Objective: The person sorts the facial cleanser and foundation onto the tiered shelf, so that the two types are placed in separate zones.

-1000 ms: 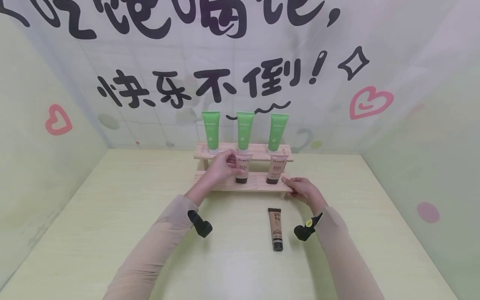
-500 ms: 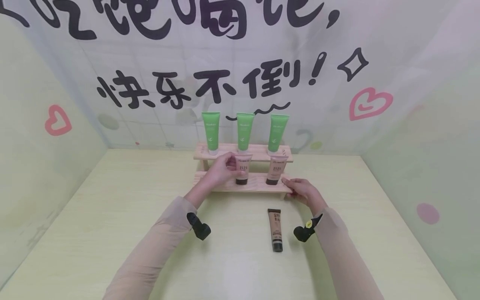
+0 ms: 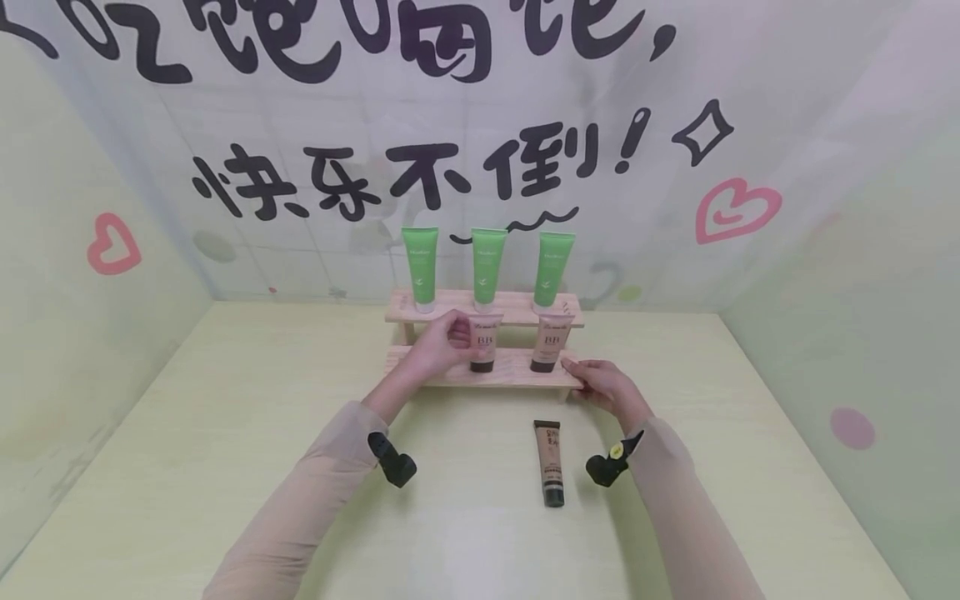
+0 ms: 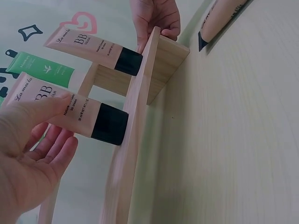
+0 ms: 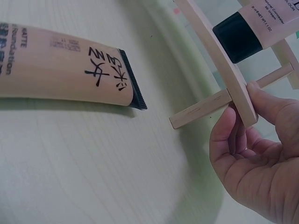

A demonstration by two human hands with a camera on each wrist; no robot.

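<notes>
A two-tier wooden display stand (image 3: pixel 512 375) stands against the back wall. Two pink BB cream tubes (image 3: pixel 552 337) stand cap-down on its lower shelf. My left hand (image 3: pixel 437 346) holds the left BB cream tube (image 4: pixel 88 112), thumb across its front and fingers behind; its black cap meets the shelf. At the shelf's right end, my right hand (image 5: pixel 261 158) pinches the board between thumb and fingers. Three green tubes (image 3: pixel 486 267) stand along the upper shelf.
A brown foundation tube (image 3: pixel 551 462) with a black cap lies on the table (image 3: pixel 225 467) in front of the stand, between the forearms. The printed back wall (image 3: pixel 300 267) rises right behind the stand, with side walls left and right.
The whole head view has shifted slightly downward. Both hands keep their places at the BB cream tube and the stand; nothing else has visibly moved.
</notes>
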